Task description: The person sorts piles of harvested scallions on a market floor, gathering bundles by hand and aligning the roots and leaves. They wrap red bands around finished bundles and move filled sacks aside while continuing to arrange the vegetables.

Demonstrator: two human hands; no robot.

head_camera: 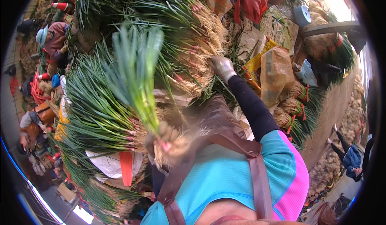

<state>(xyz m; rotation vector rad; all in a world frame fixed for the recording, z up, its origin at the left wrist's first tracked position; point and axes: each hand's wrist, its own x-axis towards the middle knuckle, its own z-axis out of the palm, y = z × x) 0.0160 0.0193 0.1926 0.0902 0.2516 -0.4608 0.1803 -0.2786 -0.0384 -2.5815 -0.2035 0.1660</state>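
Note:
My left hand (162, 134), in a dirty glove, grips a bunch of scallions (144, 107) just above its pale, hairy roots. The green leaves stand up from the fist and are blurred. My right hand (222, 68), also gloved, is at the root side of a big pile of scallions (193, 47), fingers bent; whether it holds any is hidden. Left of my left hand lies another heap of scallions (102, 104), roots towards me. A red strip (126, 167) hangs over a white sack below that heap.
At the right are a brown woven sack (276, 74), scallion bundles with red ties (297, 116) and a blue roll (302, 16). Red strips (251, 1) hang at the top. A person in a light-blue hat (51, 39) and other people work at the left; another person (349, 158) is far right.

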